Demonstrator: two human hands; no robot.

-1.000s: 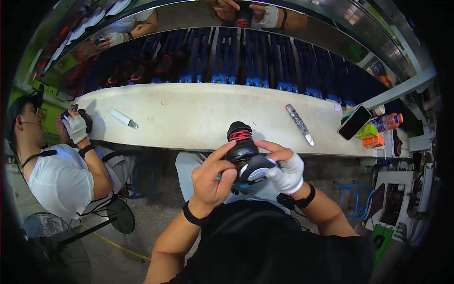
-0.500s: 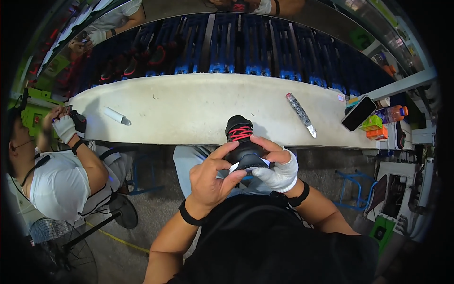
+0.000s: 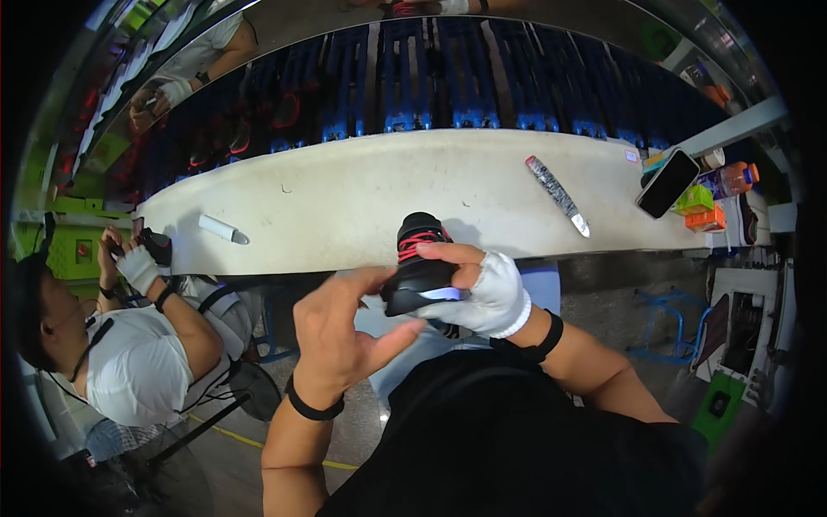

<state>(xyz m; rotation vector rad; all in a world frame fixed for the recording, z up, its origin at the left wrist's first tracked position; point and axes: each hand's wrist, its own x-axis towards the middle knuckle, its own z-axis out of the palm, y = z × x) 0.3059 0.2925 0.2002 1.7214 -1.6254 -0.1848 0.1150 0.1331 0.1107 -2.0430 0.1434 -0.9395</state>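
A black shoe [image 3: 419,280] with red laces is held over the near edge of the table, its toe towards me. My right hand [image 3: 493,297], in a white fingerless glove, is closed on the shoe's right side, thumb and fingers gripping it. My bare left hand [image 3: 340,323] is at the shoe's left side, thumb and index finger spread apart around the toe. Whether its index fingertip touches the shoe, I cannot tell. Beyond, on the white table [image 3: 362,185], lie a knife [image 3: 558,196] with a mottled grey handle and a white tube [image 3: 222,228] with a pointed tip.
Behind the table runs a blue slatted conveyor [image 3: 413,77], with several dark shoes at its left. At the right lie a phone [image 3: 668,183], a bottle [image 3: 730,179] and small boxes [image 3: 699,207]. A co-worker [image 3: 142,353] sits at the left, beside a fan [image 3: 146,457].
My left hand has loosened from the shoe and drawn left, its fingers spreading. The right hand keeps hold as the shoe turns and shifts slightly left. The view has shifted a little.
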